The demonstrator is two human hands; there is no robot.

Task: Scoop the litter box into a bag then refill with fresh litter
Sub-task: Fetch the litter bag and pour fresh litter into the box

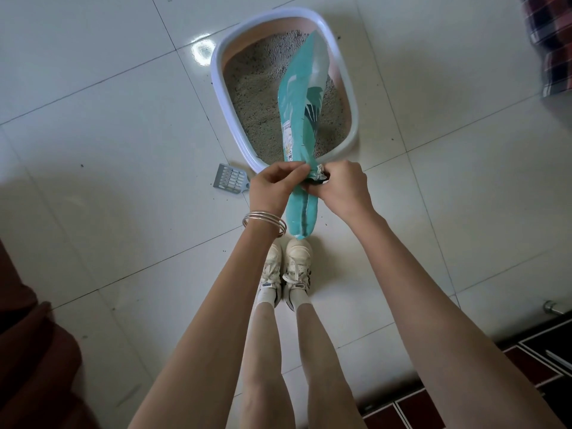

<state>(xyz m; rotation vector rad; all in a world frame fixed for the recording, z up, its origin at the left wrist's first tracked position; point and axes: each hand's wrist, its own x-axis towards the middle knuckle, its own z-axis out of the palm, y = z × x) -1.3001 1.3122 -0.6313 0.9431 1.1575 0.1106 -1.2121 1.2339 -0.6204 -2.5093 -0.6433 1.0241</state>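
Both my left hand [277,184] and right hand [342,187] pinch the teal plastic litter bag [301,119], its long axis toward 12 o'clock over the grey-rimmed litter box [219,88].

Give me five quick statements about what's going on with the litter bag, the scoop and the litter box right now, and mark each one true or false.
1. Both hands grip the teal litter bag. True: the left hand and the right hand pinch it at about the same height.
2. The scoop is in the left hand. False: it lies on the floor tiles, left of the hands and beside the box.
3. The litter box holds litter. True: grey granules cover its bottom.
4. The bag lies flat on the floor. False: it is held up in the air, its far end over the box.
5. Bangles are on the right wrist. False: they are on the left wrist.
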